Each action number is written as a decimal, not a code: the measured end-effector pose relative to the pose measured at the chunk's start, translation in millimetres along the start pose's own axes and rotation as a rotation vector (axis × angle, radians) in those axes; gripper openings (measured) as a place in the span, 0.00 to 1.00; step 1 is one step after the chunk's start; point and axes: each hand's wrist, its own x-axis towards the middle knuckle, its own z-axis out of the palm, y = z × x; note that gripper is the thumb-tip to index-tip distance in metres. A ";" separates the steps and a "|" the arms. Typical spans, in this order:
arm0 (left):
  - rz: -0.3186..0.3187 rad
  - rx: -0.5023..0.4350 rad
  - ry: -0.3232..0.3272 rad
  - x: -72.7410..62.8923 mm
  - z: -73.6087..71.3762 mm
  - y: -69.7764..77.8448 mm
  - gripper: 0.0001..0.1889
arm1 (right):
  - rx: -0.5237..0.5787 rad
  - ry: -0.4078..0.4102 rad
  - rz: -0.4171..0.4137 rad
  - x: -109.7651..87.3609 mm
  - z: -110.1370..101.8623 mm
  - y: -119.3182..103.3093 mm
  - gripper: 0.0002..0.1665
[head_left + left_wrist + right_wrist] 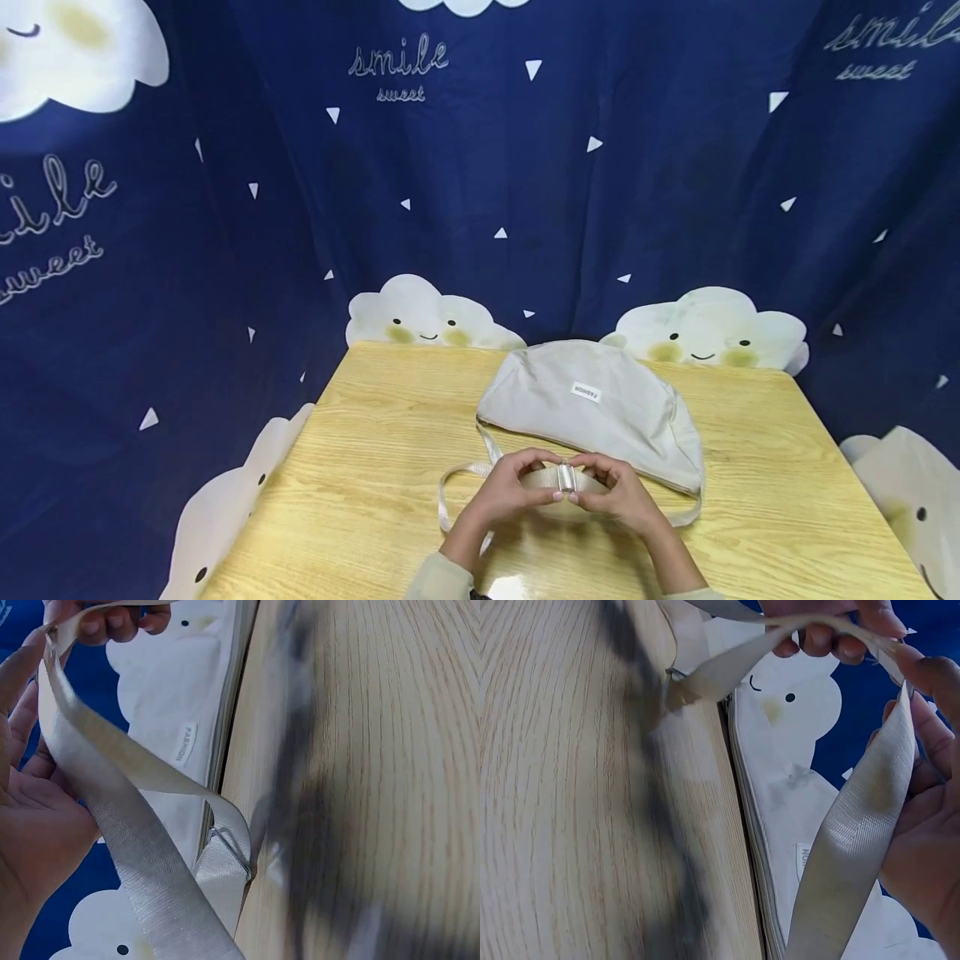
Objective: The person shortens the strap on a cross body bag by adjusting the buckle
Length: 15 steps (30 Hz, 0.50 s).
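A cream shoulder bag with a small label lies on the table, its zipped edge toward me. Both hands hold its webbing strap up in front of the bag, at a metal slide buckle. My left hand pinches the strap on the buckle's left side between thumb and fingers. From the other side my right hand pinches it the same way. In the left wrist view a second metal ring sits on the strap near the bag's edge. The right wrist view shows the strap hanging twisted from the fingers.
The wooden table extends on both sides of the bag. A loose loop of strap lies left of my left hand. Behind the table hangs a dark blue curtain with cloud prints.
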 end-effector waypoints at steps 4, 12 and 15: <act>0.007 -0.013 -0.010 2.5 -1.6 2.9 0.21 | -0.020 -0.038 0.007 3.1 -2.3 -0.7 0.26; -0.033 -0.078 -0.018 0.3 -1.1 24.8 0.21 | -0.048 -0.035 0.013 5.2 -2.9 -4.6 0.26; -0.045 -0.086 -0.007 -2.2 -0.7 31.3 0.20 | -0.039 -0.048 0.028 3.5 -1.7 -5.0 0.26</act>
